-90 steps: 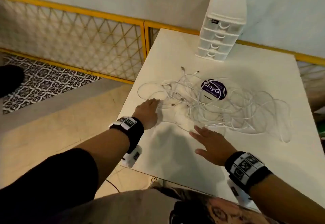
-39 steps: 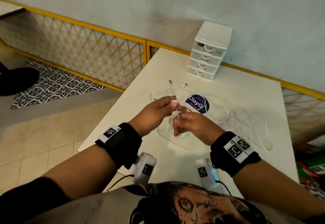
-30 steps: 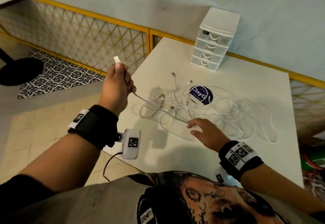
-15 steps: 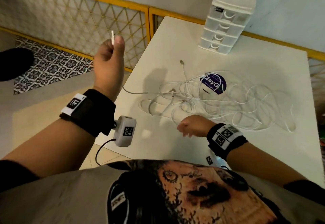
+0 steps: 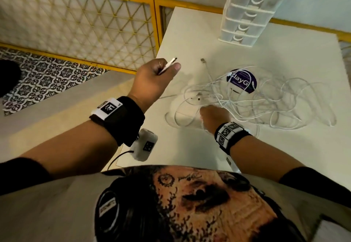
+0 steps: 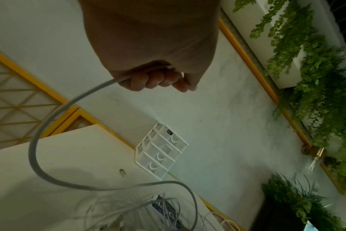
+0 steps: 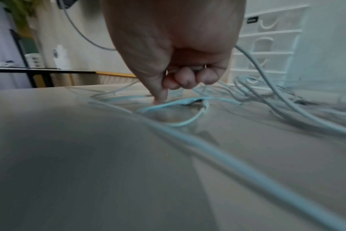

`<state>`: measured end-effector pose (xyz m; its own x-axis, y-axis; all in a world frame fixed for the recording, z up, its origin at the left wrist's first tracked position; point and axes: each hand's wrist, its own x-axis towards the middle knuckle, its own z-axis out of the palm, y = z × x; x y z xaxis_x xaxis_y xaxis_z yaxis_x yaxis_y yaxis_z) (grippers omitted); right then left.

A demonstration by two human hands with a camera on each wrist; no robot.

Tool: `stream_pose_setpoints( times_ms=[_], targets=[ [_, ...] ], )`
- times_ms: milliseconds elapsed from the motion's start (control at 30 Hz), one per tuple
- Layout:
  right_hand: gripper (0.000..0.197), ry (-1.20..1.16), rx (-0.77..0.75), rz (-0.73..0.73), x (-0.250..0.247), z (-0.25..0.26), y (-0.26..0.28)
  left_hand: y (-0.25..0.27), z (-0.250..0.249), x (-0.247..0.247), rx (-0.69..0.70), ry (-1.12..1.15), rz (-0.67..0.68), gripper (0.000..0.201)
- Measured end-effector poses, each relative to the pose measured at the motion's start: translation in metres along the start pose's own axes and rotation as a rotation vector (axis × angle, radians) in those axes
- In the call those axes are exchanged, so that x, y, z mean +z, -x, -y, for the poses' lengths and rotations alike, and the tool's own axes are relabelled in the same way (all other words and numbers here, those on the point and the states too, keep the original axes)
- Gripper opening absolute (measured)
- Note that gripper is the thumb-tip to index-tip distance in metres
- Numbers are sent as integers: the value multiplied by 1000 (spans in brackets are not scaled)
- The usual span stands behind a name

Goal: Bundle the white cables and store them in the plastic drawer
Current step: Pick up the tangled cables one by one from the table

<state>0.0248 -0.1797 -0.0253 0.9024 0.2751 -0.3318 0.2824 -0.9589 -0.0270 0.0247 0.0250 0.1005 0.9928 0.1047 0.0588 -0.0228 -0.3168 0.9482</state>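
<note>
A tangle of white cables [image 5: 266, 101] lies across the middle of the white table [image 5: 190, 32]. My left hand [image 5: 167, 68] is raised over the table's left edge and grips one white cable [image 6: 49, 123] just behind its plug [image 5: 170, 64]; the cable hangs in a loop down to the pile. My right hand [image 5: 210, 112] sits low at the near left of the tangle, fingers [image 7: 188, 79] curled round a strand, one fingertip touching the table. The white plastic drawer unit [image 5: 250, 9] stands at the table's far edge, all drawers closed.
A round purple sticker [image 5: 241, 81] lies under the cables. A loose plug end [image 5: 202, 60] points toward the drawer unit. A yellow lattice fence [image 5: 85, 23] runs behind and left of the table, with patterned floor tiles [image 5: 47, 82] below. Plants [image 6: 316, 78] hang on the wall.
My left hand has moved right, toward the table, still holding the plug end. My right hand has moved forward from the table's near part into the tangle and closed on a strand.
</note>
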Motion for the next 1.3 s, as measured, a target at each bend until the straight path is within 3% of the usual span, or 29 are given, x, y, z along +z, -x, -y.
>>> stream_pose_setpoints(
  times_ms=[200,433,567,700,767,900,1000,1067,1167,1300],
  targets=[
    [26,194,-232,-2,6,15,10,3,17,-8,-109,-30,72,35],
    [30,90,-223,-57,-8,33,21,-3,22,-13,-194,33,52,36],
    [41,89,-368,92,4,63,33,-2,32,-10,-192,37,69,36],
    [20,-74,-313,198,21,59,44,1,52,-10,-206,42,118,38],
    [25,-304,-217,241,14,51,49,2,59,-13,-237,37,184,41],
    [23,-811,-16,-22,-26,40,59,12,62,-11,-344,-43,506,46],
    [20,-924,3,-265,-58,41,69,18,53,-3,-448,14,744,51],
    [18,-869,-60,-254,-68,46,76,15,46,1,-497,174,740,47],
    [18,-770,-139,-114,-66,48,85,4,35,4,-547,411,699,45],
    [17,-836,-100,-10,-57,39,93,0,27,11,-581,575,648,46]
  ],
)
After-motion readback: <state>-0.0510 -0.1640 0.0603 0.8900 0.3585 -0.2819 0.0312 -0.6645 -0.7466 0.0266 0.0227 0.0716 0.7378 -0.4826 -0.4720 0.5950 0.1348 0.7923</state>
